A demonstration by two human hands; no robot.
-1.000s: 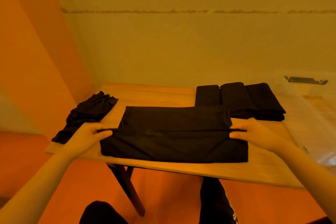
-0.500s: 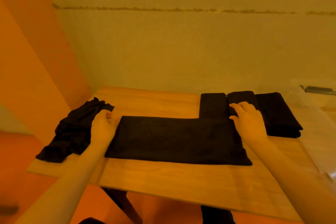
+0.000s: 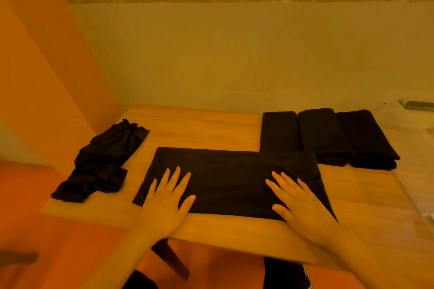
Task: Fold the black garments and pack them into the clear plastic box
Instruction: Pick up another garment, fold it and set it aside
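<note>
Wooden table [image 3: 202, 129] against a pale wall, under warm orange light. Both hands drawn back from the far corners since half a second ago, now flat on the half-folded black garment [image 3: 234, 178] at the near edge. Left hand [image 3: 168, 197] and right hand [image 3: 298, 202]: fingers straight, pressing, no grip. Beyond the right hand, three folded garments [image 3: 326, 136]. Left of the left hand, a crumpled black pile [image 3: 101, 162]. Far right, the clear plastic box [image 3: 413, 124], faint.
</note>
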